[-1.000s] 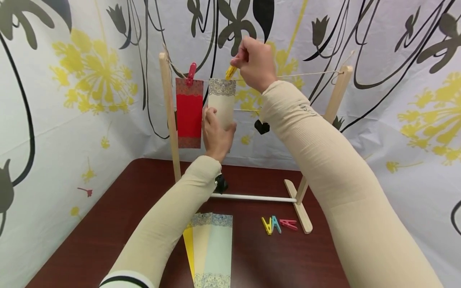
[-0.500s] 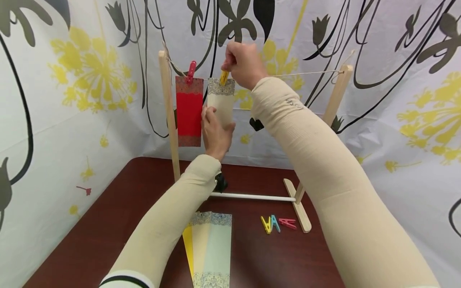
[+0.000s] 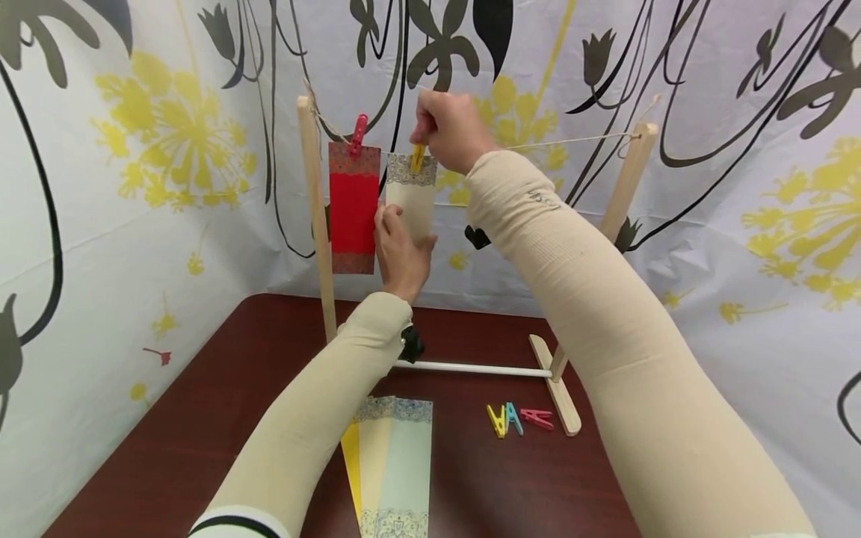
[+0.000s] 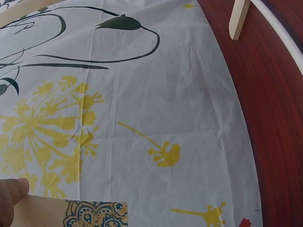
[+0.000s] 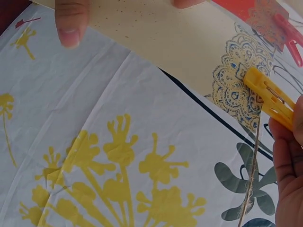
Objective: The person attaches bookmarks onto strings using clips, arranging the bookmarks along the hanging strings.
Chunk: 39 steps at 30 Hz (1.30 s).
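Together, the hands [image 3: 405,254] grip a cream card [image 3: 413,197] and yellow clothespin [image 3: 418,158].

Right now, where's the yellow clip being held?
In the head view, upper centre, the yellow clip is in the right hand, at the top edge of the cream card, right of the red clip.

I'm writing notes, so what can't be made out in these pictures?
Head view: lower end of the clipped cream card, behind the left hand.
Left wrist view: most of that hand, beyond the left edge.
Right wrist view: handle ends of the held yellow clothespin, behind the right hand.
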Tool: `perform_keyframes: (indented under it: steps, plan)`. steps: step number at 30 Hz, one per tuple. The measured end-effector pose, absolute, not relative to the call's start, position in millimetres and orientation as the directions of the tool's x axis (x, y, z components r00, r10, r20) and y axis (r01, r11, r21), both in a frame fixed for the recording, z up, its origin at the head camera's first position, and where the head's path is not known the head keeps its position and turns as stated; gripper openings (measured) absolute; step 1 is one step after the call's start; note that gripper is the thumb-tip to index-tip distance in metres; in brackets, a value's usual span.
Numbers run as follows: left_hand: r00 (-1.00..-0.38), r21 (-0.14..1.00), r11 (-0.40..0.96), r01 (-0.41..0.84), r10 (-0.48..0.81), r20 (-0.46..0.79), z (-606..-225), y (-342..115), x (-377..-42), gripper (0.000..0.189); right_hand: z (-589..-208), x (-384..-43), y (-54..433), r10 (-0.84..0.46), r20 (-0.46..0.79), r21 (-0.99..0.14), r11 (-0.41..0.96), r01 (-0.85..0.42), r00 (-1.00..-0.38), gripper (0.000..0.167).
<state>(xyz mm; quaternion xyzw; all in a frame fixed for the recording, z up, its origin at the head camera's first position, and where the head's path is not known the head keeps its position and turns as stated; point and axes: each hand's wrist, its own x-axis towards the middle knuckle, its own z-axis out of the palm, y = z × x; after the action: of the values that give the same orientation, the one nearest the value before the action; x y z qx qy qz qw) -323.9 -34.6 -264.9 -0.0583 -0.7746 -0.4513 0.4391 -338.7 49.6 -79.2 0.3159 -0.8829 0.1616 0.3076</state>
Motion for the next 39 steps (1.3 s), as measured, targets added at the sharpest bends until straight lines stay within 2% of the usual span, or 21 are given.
perform_keyframes:
  steps: [5,9,12,24,28,34,39]
  plan:
    - [-0.594,0.644,0.589,0.488,-0.316,0.740,-265,-35,-325,0.060,-81,-338,50,-0.461,0.650,-0.098,0.737,-0.668,-0.604,0.026]
    - [-0.609,0.655,0.594,0.468,-0.321,0.725,-266,-35,-324,0.060,-86,-335,53,-0.460,0.617,-0.132,0.739,-0.661,-0.638,0.019]
    - [-0.626,0.667,0.584,0.463,-0.317,0.712,-269,-34,-324,0.060,-89,-332,54,-0.460,0.579,-0.160,0.746,-0.646,-0.674,0.019]
    - [-0.608,0.636,0.596,0.490,-0.289,0.739,-274,-29,-325,0.059,-90,-330,58,-0.472,0.547,-0.188,0.735,-0.652,-0.691,0.024]
    - [-0.629,0.636,0.599,0.487,-0.265,0.731,-279,-29,-322,0.060,-93,-330,60,-0.472,0.535,-0.196,0.738,-0.646,-0.701,0.025]
    - [-0.682,0.650,0.634,0.419,-0.253,0.686,-282,-28,-322,0.062,-95,-330,60,-0.477,0.539,-0.192,0.733,-0.652,-0.694,0.026]
    - [-0.695,0.652,0.648,0.393,-0.256,0.672,-286,-28,-322,0.063,-94,-330,59,-0.483,0.545,-0.184,0.728,-0.661,-0.685,0.027]
